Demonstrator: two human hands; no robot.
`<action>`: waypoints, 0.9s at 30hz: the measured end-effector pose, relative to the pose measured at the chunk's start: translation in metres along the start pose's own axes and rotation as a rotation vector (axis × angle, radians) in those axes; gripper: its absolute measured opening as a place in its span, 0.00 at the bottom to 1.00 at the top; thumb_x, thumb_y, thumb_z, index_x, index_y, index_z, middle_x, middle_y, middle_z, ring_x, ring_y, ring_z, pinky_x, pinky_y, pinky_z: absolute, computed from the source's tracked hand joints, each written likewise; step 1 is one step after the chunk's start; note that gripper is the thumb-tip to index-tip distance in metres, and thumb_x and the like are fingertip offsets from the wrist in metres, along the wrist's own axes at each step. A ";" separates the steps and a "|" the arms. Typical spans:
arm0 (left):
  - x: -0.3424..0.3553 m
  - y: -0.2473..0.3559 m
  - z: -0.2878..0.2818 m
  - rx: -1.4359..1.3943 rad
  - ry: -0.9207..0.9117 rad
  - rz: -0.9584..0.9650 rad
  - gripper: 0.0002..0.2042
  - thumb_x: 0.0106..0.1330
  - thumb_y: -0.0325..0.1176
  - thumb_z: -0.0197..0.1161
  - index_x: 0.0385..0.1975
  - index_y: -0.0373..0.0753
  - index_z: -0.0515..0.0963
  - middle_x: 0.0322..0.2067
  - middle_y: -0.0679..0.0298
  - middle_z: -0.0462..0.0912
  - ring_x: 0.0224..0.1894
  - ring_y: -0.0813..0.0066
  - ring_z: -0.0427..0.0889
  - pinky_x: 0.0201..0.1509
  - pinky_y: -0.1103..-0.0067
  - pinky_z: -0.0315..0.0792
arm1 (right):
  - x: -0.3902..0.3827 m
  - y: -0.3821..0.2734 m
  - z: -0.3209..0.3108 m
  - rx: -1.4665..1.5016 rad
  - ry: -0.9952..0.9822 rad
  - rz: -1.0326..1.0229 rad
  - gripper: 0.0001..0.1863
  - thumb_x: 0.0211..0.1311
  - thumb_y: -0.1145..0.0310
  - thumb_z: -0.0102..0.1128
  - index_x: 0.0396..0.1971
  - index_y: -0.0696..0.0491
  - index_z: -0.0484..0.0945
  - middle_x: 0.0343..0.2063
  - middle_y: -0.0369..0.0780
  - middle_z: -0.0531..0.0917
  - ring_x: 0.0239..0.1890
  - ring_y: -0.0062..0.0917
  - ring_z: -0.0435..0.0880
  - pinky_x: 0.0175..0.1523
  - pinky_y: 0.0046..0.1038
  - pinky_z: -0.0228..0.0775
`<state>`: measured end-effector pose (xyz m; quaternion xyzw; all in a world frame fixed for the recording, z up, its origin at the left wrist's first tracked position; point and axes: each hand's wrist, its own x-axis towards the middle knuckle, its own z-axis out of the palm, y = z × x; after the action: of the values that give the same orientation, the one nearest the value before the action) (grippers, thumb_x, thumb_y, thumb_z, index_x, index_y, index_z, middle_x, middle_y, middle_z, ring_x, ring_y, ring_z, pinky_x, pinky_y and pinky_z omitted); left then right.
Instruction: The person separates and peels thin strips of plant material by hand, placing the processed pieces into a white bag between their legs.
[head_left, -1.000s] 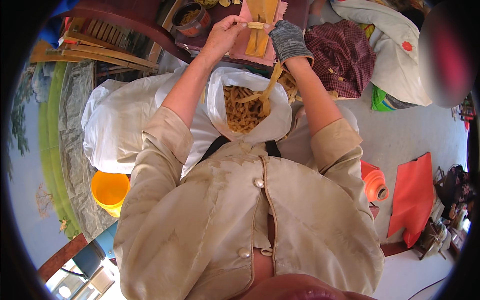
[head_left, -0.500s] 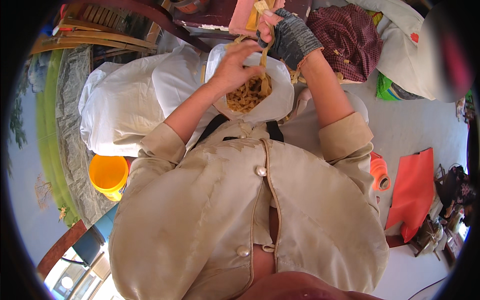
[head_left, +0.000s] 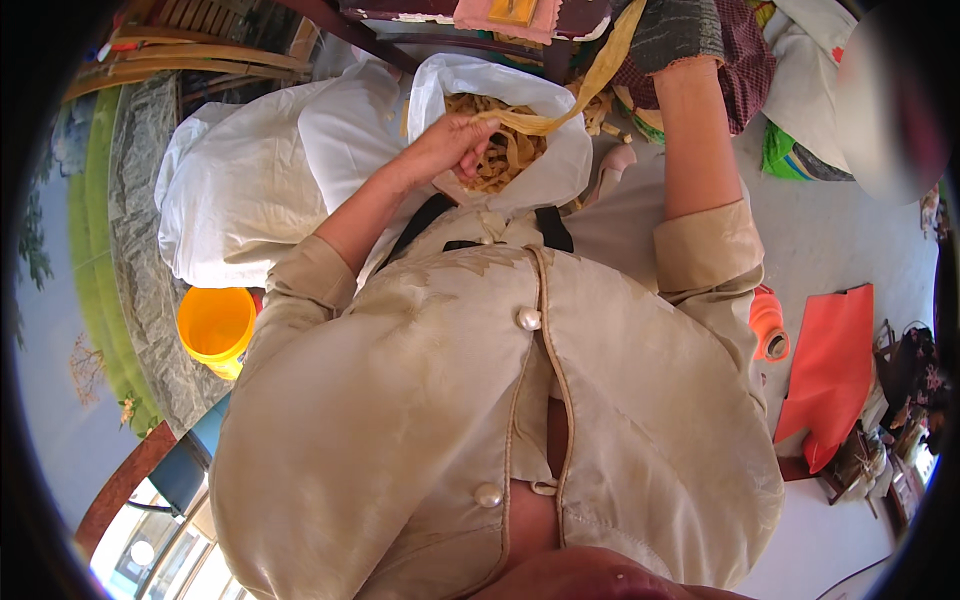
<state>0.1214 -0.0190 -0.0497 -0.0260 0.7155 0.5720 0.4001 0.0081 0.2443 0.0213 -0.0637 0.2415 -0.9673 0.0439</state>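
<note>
Both hands have moved apart: the grey-gloved right hand beyond the near right corner of the maroon wooden worktop, the bare left hand across the left rim of the white plastic bag. Ideally, the long flat tan strip stays untwisted. It meets the left thumb; left fingers curl, pinch unclear; right fingers unseen.

A: Left hand?
B: Over the white bag, curled at a tan strip; grip unclear.
A: Right hand?
B: Gloved, cut off by top edge. Strip runs up beside it. Yellow bucket off left.
</note>
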 end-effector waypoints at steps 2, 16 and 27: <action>-0.031 0.052 -0.005 -0.147 0.034 0.067 0.21 0.65 0.51 0.44 0.14 0.43 0.63 0.07 0.73 0.58 0.09 0.83 0.61 0.13 0.85 0.58 | -0.008 0.008 0.012 -0.043 0.036 0.073 0.09 0.58 0.66 0.54 0.25 0.52 0.65 0.15 0.31 0.65 0.16 0.17 0.63 0.22 0.15 0.59; 0.000 0.006 -0.022 1.208 0.580 0.534 0.18 0.61 0.44 0.55 0.43 0.36 0.72 0.34 0.62 0.76 0.40 0.73 0.76 0.41 0.78 0.71 | -0.012 0.059 0.004 -0.841 0.109 0.090 0.07 0.52 0.67 0.59 0.22 0.54 0.75 0.16 0.35 0.76 0.19 0.18 0.74 0.26 0.22 0.66; 0.019 0.059 -0.002 -0.801 0.026 0.207 0.15 0.67 0.38 0.40 0.45 0.35 0.67 0.37 0.63 0.75 0.39 0.73 0.75 0.46 0.76 0.69 | -0.055 0.086 0.028 -1.516 -0.427 -0.227 0.11 0.51 0.61 0.58 0.29 0.54 0.77 0.29 0.39 0.78 0.34 0.30 0.77 0.40 0.27 0.68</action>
<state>0.0785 0.0078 -0.0145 -0.1149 0.4400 0.8421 0.2899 0.0708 0.1625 -0.0007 -0.2845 0.8123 -0.5051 -0.0647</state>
